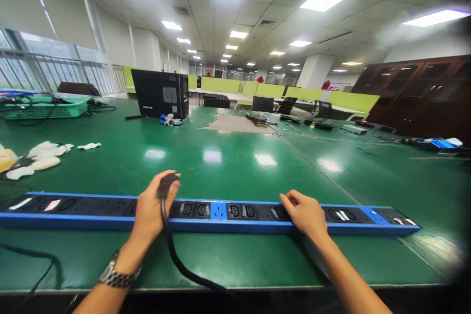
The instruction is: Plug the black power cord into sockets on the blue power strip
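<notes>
A long blue and black power strip (243, 226) lies lengthwise across the green table, its row of sockets facing up. My left hand (146, 211) is closed around a black power plug (168, 184), held just above the strip left of its middle. From the plug a thick black cable (177, 258) hangs down over the table's front edge. The plug's prongs are not visible. Right of the strip's middle, my right hand (306, 213) rests on it with curled fingers and grips its far edge. Part of the strip is hidden behind both hands.
A black computer case (158, 92) stands at the back, with blue and white gloves (170, 119) by it. Far left is a green basket (69, 108) of cables; white scraps (42, 154) lie nearer. Another black cable (33, 253) lies front left. Small electronic parts (324, 126) lie back right.
</notes>
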`<state>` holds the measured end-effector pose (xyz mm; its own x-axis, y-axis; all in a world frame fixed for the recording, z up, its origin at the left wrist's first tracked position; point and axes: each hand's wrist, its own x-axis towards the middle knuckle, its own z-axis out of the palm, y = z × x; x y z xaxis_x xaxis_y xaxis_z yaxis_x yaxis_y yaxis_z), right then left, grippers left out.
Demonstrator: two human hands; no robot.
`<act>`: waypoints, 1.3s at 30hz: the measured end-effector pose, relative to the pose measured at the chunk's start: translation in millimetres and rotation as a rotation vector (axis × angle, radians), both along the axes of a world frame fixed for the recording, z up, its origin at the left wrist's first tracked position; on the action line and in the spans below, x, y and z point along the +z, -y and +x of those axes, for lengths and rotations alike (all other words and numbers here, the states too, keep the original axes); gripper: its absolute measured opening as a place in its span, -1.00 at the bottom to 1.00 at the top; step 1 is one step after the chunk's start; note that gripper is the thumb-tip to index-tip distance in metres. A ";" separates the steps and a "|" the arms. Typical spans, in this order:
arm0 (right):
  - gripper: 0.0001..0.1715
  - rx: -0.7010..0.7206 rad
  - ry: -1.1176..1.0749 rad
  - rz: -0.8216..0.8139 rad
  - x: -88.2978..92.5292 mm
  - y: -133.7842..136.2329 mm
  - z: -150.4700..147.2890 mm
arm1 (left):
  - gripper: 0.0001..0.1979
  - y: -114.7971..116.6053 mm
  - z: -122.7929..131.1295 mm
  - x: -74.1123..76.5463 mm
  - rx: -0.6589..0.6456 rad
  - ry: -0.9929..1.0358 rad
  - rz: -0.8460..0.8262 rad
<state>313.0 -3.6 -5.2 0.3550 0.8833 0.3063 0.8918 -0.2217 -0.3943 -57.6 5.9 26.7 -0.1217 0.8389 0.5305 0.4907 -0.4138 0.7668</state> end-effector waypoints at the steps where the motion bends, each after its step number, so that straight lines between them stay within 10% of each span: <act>1: -0.58 -0.003 0.000 -0.002 -0.1 -0.3 0.1 | -0.55 0.0 -10.3 -2.2 -0.016 -0.054 -0.039; 8: -0.58 -0.008 0.006 -0.013 0.2 -0.5 0.5 | -0.57 7.9 -41.0 -23.3 -0.088 -0.444 -0.127; 15: -0.59 -0.001 0.005 -0.018 0.6 0.6 0.4 | -0.55 3.5 -53.1 -13.9 -0.072 -0.625 -0.115; 26: -0.60 -0.015 -0.012 -0.004 1.4 1.7 -2.5 | -0.56 6.1 -55.8 -26.5 -0.099 -0.619 -0.075; 31: -0.62 -0.026 0.001 -0.004 2.5 1.0 -3.6 | -0.63 15.2 -26.0 -7.7 -0.111 -0.239 -0.020; 39: -0.61 -0.022 0.015 0.006 2.8 2.3 -3.9 | -0.81 10.8 61.4 -8.1 -0.267 -0.571 -0.070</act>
